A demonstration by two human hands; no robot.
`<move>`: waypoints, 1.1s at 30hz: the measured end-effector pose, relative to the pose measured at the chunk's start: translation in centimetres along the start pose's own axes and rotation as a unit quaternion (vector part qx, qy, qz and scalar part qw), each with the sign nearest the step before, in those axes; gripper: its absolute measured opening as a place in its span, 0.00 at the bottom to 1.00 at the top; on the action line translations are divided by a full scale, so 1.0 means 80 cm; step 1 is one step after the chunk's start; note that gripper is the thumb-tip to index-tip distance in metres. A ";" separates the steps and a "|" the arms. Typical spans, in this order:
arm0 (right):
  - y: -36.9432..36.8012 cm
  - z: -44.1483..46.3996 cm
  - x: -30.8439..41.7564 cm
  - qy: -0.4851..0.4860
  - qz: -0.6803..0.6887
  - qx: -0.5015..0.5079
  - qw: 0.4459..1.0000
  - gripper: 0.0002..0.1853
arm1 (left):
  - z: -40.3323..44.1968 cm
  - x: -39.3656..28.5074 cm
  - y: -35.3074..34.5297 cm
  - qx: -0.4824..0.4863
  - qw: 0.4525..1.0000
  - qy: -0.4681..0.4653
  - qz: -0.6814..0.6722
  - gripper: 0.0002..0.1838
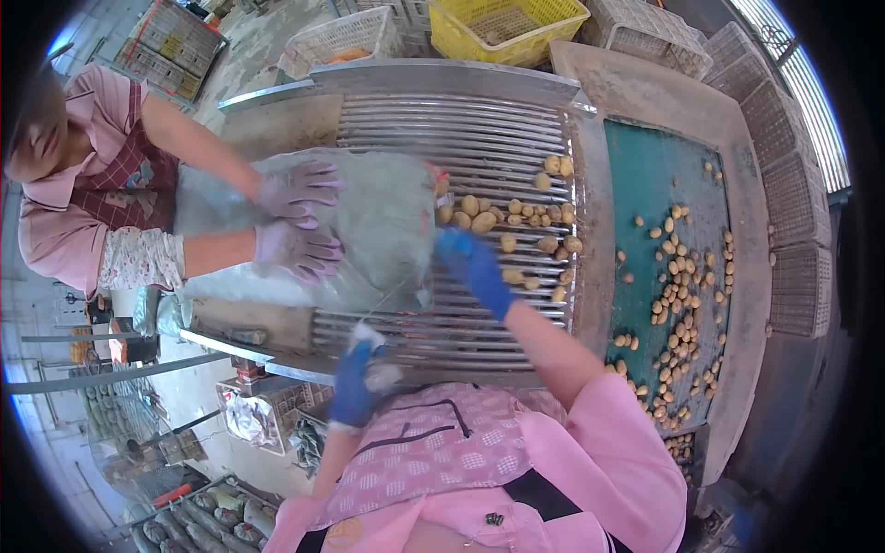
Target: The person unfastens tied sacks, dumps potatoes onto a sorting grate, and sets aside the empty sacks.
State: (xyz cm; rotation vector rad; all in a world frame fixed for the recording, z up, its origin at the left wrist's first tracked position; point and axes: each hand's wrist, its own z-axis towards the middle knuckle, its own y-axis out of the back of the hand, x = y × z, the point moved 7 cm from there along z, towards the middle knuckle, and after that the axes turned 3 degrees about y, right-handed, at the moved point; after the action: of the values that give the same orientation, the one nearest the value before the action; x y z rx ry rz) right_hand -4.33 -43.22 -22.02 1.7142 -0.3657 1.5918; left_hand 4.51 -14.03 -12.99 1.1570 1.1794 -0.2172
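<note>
A large pale green sack (pixel 378 212) lies on its side over a bed of metal rollers, its mouth toward the right. Potatoes (pixel 483 221) lie on the rollers just outside that mouth. My right hand (pixel 475 267), in a blue glove, is at the lower corner of the mouth; motion smears its fingers, so its grip is unclear. Beside the rollers' near edge, my left hand (pixel 354 380), also blue-gloved, is closed on a crumpled whitish plastic piece (pixel 382 375). A thin strand runs from near it toward the sack. A co-worker's two gloved hands (pixel 300 221) press flat on the sack.
Right of the rollers, many potatoes (pixel 682 323) lie on a green belt (pixel 631 175). A yellow crate (pixel 507 41) and a white crate (pixel 341 41) stand behind the far rail. Stacked crates (pixel 797 203) line the right side. Filled sacks (pixel 203 521) lie at lower left.
</note>
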 end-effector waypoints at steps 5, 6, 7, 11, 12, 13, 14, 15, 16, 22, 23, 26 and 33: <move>0.073 0.138 -0.030 -0.053 -0.239 -0.111 0.963 0.15 | -0.079 0.141 0.148 -0.217 0.905 0.293 -0.218 0.21; 0.086 0.144 0.016 -0.118 -0.260 -0.031 0.958 0.14 | -0.105 0.162 0.193 -0.292 0.910 0.264 -0.130 0.21; 0.080 0.152 0.015 -0.139 -0.266 -0.016 0.954 0.15 | -0.138 0.183 0.230 -0.368 0.866 0.290 -0.177 0.21; 0.014 0.179 -0.118 -0.090 -0.244 -0.113 0.959 0.14 | -0.213 0.179 0.283 -0.490 0.792 0.227 -0.285 0.19; -0.003 0.182 -0.159 -0.065 -0.236 -0.142 0.959 0.14 | -0.203 0.159 0.271 -0.475 0.788 0.224 -0.321 0.19; 0.000 0.171 -0.160 -0.058 -0.221 -0.140 0.963 0.14 | -0.196 0.166 0.260 -0.450 0.809 0.213 -0.313 0.19; 0.005 0.158 -0.161 -0.051 -0.205 -0.140 0.967 0.13 | -0.188 0.173 0.251 -0.423 0.830 0.200 -0.304 0.19; 0.012 0.145 -0.193 -0.039 -0.055 -0.185 0.980 0.12 | -0.166 0.149 0.220 -0.392 0.817 0.213 -0.365 0.19; 0.019 0.131 -0.225 -0.025 0.096 -0.229 0.968 0.11 | -0.146 0.134 0.197 -0.384 0.825 0.214 -0.355 0.19; 0.079 0.009 -0.164 -0.024 0.194 -0.227 0.954 0.09 | -0.064 0.076 0.078 -0.178 0.849 0.222 -0.444 0.18; 0.081 0.023 -0.160 -0.016 0.110 -0.216 0.970 0.10 | -0.059 0.076 0.065 -0.154 0.842 0.226 -0.466 0.17; 0.055 0.074 -0.104 0.006 -0.152 -0.161 0.975 0.11 | -0.048 0.057 0.061 -0.104 0.847 0.226 -0.469 0.15; -0.002 0.092 -0.002 0.206 -0.416 0.124 0.877 0.19 | -0.151 0.091 0.098 -0.201 0.869 0.246 -0.379 0.17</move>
State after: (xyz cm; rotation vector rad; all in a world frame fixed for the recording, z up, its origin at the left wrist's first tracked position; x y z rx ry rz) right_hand 1.11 -48.18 -21.79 1.3474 0.7351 1.2982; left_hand 5.58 2.10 -13.29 0.3277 2.0003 -0.2558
